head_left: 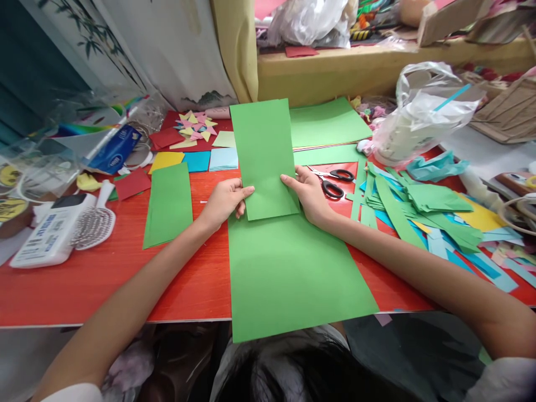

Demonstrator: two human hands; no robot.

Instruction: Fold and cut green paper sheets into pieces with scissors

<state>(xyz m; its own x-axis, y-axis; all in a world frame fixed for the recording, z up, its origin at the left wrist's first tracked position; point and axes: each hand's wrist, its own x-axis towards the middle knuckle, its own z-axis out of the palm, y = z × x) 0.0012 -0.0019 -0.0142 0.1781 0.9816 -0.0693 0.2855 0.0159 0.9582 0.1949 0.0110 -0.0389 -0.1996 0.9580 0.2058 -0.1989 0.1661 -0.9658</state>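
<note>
Between my two hands is a narrow green paper rectangle, raised over a larger green sheet. My left hand pinches its lower left edge, thumb on top. On the right edge, my right hand grips it the same way, thumb on the face and fingers behind. The larger sheet lies on the red table and hangs past the front edge. Scissors with black handles rest just beyond my right hand. Left of my left hand lies a stack of green paper rectangles.
Green and blue paper scraps pile up at the right. Behind them stands a plastic-bagged cup. A white hairbrush lies at the left. More green sheets and paper stars are at the back.
</note>
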